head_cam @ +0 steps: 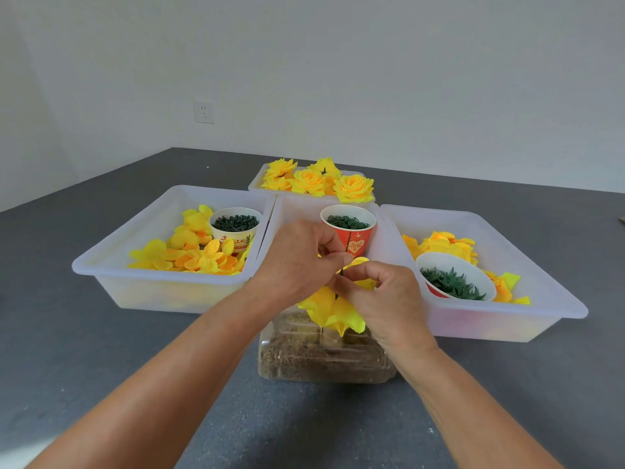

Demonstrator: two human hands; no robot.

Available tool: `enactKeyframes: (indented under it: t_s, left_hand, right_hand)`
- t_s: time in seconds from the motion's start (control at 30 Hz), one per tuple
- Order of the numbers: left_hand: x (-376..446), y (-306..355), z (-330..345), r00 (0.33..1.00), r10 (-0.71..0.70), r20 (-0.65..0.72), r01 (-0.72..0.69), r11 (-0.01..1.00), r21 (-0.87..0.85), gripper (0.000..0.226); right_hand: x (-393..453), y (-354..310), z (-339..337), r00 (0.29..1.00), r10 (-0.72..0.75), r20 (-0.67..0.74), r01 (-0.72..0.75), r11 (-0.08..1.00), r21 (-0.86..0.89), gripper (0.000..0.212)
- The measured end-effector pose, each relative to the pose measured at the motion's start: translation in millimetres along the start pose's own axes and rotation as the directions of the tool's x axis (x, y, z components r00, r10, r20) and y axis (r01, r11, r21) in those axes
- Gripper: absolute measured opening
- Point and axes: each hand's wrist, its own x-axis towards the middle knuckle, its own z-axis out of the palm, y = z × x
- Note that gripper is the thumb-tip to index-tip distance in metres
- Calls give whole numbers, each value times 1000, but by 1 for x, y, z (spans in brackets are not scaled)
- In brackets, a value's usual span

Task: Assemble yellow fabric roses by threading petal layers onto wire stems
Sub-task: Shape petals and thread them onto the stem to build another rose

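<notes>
A half-built yellow rose (329, 311) sits on a thin green wire stem (342, 272) that stands in a clear plastic box of brown grit (324, 358). My left hand (297, 262) pinches the stem top with curled fingers. My right hand (385, 296) pinches a yellow petal layer (363, 282) right beside the stem. Loose yellow petals (196, 252) fill the left tray (101, 265); more petals (443, 247) lie in the right tray (558, 299).
Finished yellow roses (318, 180) fill a far tray (257, 184). A cup of dark green pieces (235, 223) stands in the left tray, a red cup of green rings (348, 221) in the middle tray (291, 204), a bowl of green calyx pieces (453, 282) at right. Grey tabletop (101, 350) surrounds them.
</notes>
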Motion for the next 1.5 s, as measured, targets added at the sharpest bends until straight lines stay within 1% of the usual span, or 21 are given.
enactKeyframes:
  t_s: [0.07, 0.13, 0.2, 0.27, 0.4, 0.53, 0.67, 0.73, 0.87, 0.97, 1.03, 1.1, 1.13, 1.2, 1.23, 1.3, 1.4, 1.43, 1.5]
  left_hand:
    - [-1, 1, -1, 1000, -6, 3, 6, 1000, 3, 14]
    - [-1, 2, -1, 1000, -18, 4, 18, 1000, 11, 14]
    - [-1, 3, -1, 1000, -17, -4, 17, 1000, 16, 14]
    - [-1, 3, 0, 1000, -13, -10, 13, 1000, 19, 13]
    - [-1, 4, 1, 1000, -9, -10, 9, 1000, 28, 14]
    - [1, 3, 0, 1000, 0, -10, 0, 999, 39, 16]
    - [0, 3, 1, 1000, 23, -15, -22, 999, 44, 18]
    - [0, 2, 2, 999, 25, -25, -24, 999, 45, 20]
    - [-1, 1, 2, 999, 38, -28, -38, 999, 12, 19]
    - [-1, -1, 0, 999, 27, -20, -27, 1000, -2, 17]
    - [0, -2, -1, 1000, 9, -21, -9, 1000, -29, 13]
    - [1, -3, -3, 1000, 3, -12, -3, 998, -62, 10]
    - [0, -5, -3, 1000, 2, -8, -3, 996, -88, 8]
    - [-4, -8, -3, 1000, -7, -15, 5, 984, -180, 5]
    - [-7, -10, -3, 999, -23, -38, 13, 973, -231, 6]
    - [-12, -17, -3, 987, -76, -138, 35, 960, -279, 9]
    - [-22, -27, -2, 929, -186, -319, 98, 958, -271, 16]
    - [-26, -31, -1, 909, -221, -354, 128, 955, -266, 21]
    - [-34, -36, 2, 889, -287, -357, 200, 944, -262, 29]
  right_hand:
    - [-3, -5, 8, 993, 35, -114, -49, 991, -124, 23]
    - [-5, -10, 13, 980, -14, -200, -32, 974, -223, 23]
    - [-7, -12, 16, 971, -91, -222, 21, 954, -300, 23]
    - [-9, -12, 20, 964, -122, -237, 36, 940, -339, 23]
    - [-15, -9, 28, 924, -158, -348, 66, 963, -260, 20]
    - [-17, 1, 37, 857, -213, -468, 150, 974, -169, 22]
    - [-16, 8, 41, 841, -210, -499, 203, 977, -69, 17]
    - [-15, 12, 41, 843, -218, -492, 221, 974, -53, 16]
    - [-15, 12, 38, 846, -254, -469, 247, 966, -78, 16]
    - [-17, 6, 34, 866, -236, -442, 198, 971, -130, 15]
    - [-12, 1, 26, 930, -150, -336, 99, 981, -164, 15]
    - [-7, -6, 14, 983, -33, -180, 7, 990, -142, 14]
    - [-6, -9, 8, 993, 4, -116, -18, 993, -117, 14]
    - [-4, -16, 0, 999, 16, -31, -19, 993, -112, 11]
    - [-3, -19, -3, 1000, 12, -5, -12, 991, -132, 11]
    - [0, -21, -7, 999, 4, 36, 2, 985, -175, 15]
    - [3, -21, -10, 997, -10, 71, 24, 980, -199, 16]
    - [3, -21, -10, 997, -13, 70, 27, 980, -196, 16]
    - [4, -21, -9, 998, -19, 52, 28, 983, -182, 14]
